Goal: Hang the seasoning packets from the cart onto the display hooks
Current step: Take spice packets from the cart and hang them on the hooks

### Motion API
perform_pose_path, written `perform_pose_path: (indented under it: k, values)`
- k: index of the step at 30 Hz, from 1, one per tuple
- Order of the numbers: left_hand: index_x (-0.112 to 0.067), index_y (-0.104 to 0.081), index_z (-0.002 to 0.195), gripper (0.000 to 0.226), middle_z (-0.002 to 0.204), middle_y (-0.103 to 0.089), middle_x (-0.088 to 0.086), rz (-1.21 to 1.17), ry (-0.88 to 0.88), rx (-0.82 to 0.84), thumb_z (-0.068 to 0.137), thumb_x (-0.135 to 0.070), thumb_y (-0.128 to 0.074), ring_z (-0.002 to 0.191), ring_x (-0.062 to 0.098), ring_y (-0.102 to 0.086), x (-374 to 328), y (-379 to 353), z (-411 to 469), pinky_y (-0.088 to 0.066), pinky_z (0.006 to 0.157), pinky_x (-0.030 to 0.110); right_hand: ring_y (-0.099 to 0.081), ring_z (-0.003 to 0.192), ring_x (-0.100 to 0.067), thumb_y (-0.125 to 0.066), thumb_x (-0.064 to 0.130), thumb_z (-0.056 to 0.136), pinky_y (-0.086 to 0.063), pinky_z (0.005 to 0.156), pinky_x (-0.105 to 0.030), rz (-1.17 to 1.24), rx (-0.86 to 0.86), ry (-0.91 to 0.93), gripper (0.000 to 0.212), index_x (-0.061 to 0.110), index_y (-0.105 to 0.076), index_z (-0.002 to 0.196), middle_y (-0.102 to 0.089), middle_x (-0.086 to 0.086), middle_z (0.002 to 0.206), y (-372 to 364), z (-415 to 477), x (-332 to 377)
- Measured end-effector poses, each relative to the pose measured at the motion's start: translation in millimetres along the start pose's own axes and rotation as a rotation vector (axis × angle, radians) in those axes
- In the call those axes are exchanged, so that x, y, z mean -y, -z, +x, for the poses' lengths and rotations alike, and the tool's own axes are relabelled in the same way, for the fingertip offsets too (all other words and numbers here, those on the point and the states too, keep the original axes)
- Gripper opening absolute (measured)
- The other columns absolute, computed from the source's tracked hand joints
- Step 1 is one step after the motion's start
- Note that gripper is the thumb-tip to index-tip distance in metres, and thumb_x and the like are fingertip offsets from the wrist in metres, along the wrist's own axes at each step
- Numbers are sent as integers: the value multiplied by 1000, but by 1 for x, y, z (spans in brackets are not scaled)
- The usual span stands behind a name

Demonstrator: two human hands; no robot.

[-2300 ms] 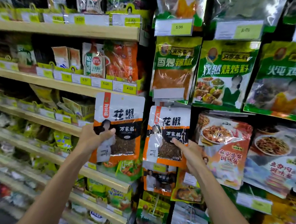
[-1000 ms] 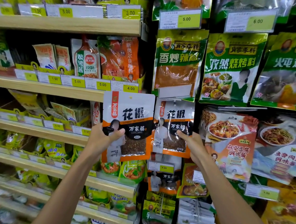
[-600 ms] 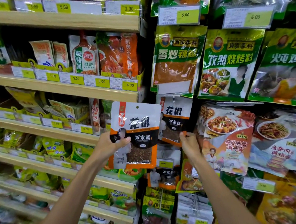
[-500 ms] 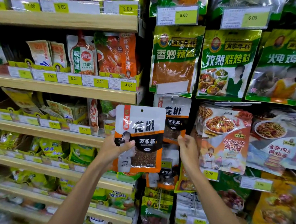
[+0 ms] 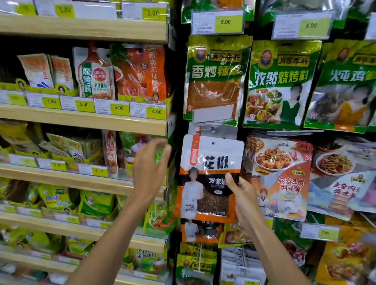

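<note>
A white, orange and black seasoning packet (image 5: 208,178) with a clear window of peppercorns is in front of the hanging display, its punch hole at the top near a hook. My right hand (image 5: 243,200) grips its right edge, thumb on the front. More packets of the same kind (image 5: 199,232) hang behind and below it. To the packet's left, my left hand (image 5: 149,173) is off it, fingers spread and holding nothing. The hook itself is hidden by the packets. No cart is in view.
Wooden shelves (image 5: 70,118) with sauce packets and yellow price tags fill the left. Green packets (image 5: 214,78) hang above the held packet, an orange sauce packet (image 5: 277,178) hangs just to its right, and other hanging goods (image 5: 194,278) crowd below.
My left hand carried its packet right, in front of the hanging ones, then let go and drew back left. My right hand now holds that packet by its right edge.
</note>
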State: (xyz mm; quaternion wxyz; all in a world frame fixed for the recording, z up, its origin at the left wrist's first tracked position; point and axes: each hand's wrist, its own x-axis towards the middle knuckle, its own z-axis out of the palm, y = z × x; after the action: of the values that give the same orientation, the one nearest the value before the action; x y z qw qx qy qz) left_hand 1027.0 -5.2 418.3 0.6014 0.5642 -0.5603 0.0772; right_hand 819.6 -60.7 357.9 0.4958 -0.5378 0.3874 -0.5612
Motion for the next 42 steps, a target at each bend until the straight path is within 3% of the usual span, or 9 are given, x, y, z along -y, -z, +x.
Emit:
perform_pose_path:
  k: [3, 6, 10, 16, 22, 28, 30, 36, 42]
  values:
    - [0, -64, 108, 22, 104, -66, 15, 398, -398, -282, 96, -15, -52, 97, 31, -60, 13, 6, 35, -44, 86, 31, -66, 96, -13, -61, 41, 85, -49, 85, -26, -32, -18, 13, 28, 16, -70, 93, -74, -3, 97, 6, 8, 1]
    - [1, -63, 113, 26, 113, -63, 20, 560, -531, -246, 98, -15, -49, 105, 36, -59, 32, 2, 61, -46, 93, 43, -64, 89, -1, -60, 35, 90, -49, 70, -11, -28, -25, 12, 18, 20, -69, 91, -74, 10, 89, 6, 18, 4]
    - [1, -62, 110, 23, 113, -62, 22, 646, -612, -189, 96, -12, -49, 104, 38, -59, 57, -7, 69, -46, 93, 46, -67, 93, -6, -60, 33, 91, -47, 85, -23, -53, -18, 17, 22, 15, -71, 96, -74, 0, 95, 1, 31, 10]
    - [-2, -59, 113, 23, 112, -60, 20, 604, -629, -218, 96, -13, -48, 108, 32, -49, 73, -14, 72, -42, 94, 45, -67, 83, 4, -61, 33, 90, -46, 73, -17, -42, -46, 12, 16, 22, -71, 88, -74, 10, 90, -8, 44, 12]
    - [-1, -60, 112, 23, 111, -60, 20, 564, -623, -251, 95, -12, -49, 108, 30, -47, 72, -17, 71, -42, 95, 46, -63, 83, -2, -61, 30, 91, -44, 68, -18, -71, -122, -19, 14, 21, -69, 84, -71, 8, 87, -9, 51, 9]
    - [-2, -59, 112, 22, 111, -60, 20, 562, -611, -277, 96, -13, -47, 108, 29, -45, 72, -19, 69, -39, 98, 45, -65, 97, -27, -59, 24, 94, -49, 90, -40, -77, -193, -61, 31, -5, -67, 100, -69, -22, 106, -20, 67, 11]
    - [-2, -59, 112, 23, 111, -60, 20, 565, -595, -282, 96, -12, -47, 109, 29, -46, 71, -22, 68, -40, 98, 45, -62, 104, -39, -59, 24, 94, -47, 93, -46, -90, -229, -79, 34, -10, -65, 95, -64, -31, 109, -25, 76, 10]
    - [-2, -57, 113, 22, 111, -60, 20, 541, -582, -263, 96, -12, -46, 106, 32, -50, 68, -21, 66, -40, 98, 44, -64, 96, -36, -60, 26, 93, -45, 74, -34, -206, -363, -81, 28, 0, -68, 91, -69, -19, 95, -35, 100, 7]
    - [-1, -58, 111, 21, 111, -60, 20, 533, -576, -224, 96, -11, -47, 105, 34, -52, 64, -16, 67, -39, 98, 43, -52, 121, -37, -58, 32, 94, -42, 98, -42, -425, -395, -100, 43, -1, -60, 121, -61, -20, 125, -35, 102, 10]
